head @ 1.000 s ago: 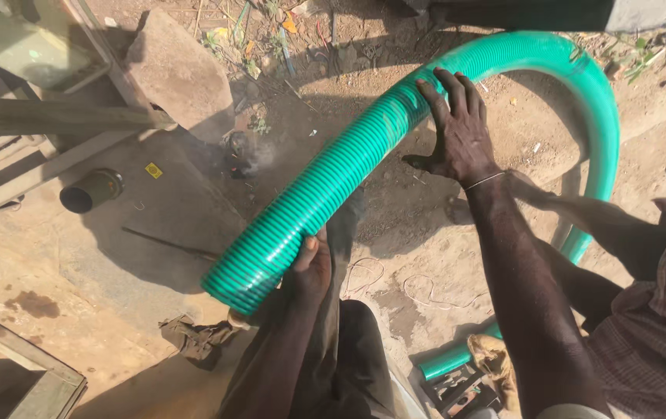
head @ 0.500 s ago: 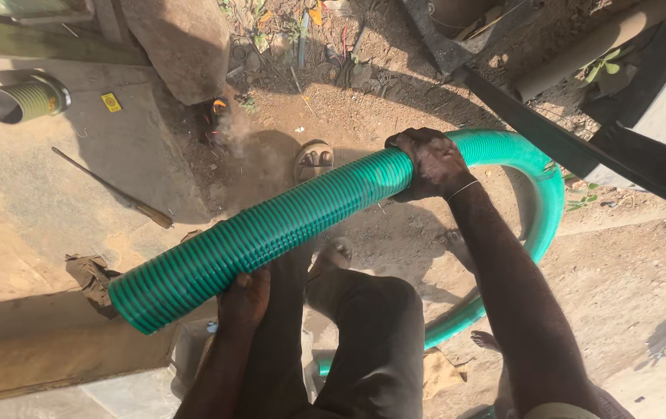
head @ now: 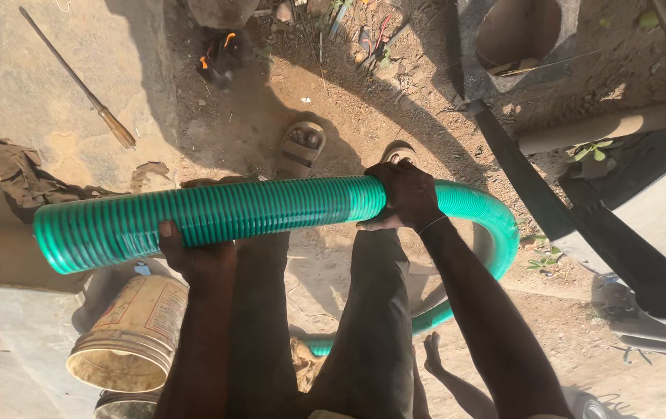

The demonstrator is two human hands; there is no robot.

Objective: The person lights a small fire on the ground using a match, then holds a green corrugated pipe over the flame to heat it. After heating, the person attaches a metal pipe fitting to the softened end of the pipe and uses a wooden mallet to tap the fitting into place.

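Fingers [head: 395, 180] of the right hand [head: 403, 198] are wrapped over the ribbed green plastic hose [head: 271, 208], held level above the knees; the left hand [head: 193, 256] cups it from below. Both grips are best kept firm and the open end steady.

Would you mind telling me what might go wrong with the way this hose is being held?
1. The green hose lies across the left hand, which supports it from below only; its open end could tip or slip off.
2. A small fire burns on the ground ahead, so the hose might scorch if it swings that way.
3. The hose loops behind the legs near a bare foot, a possible trip.
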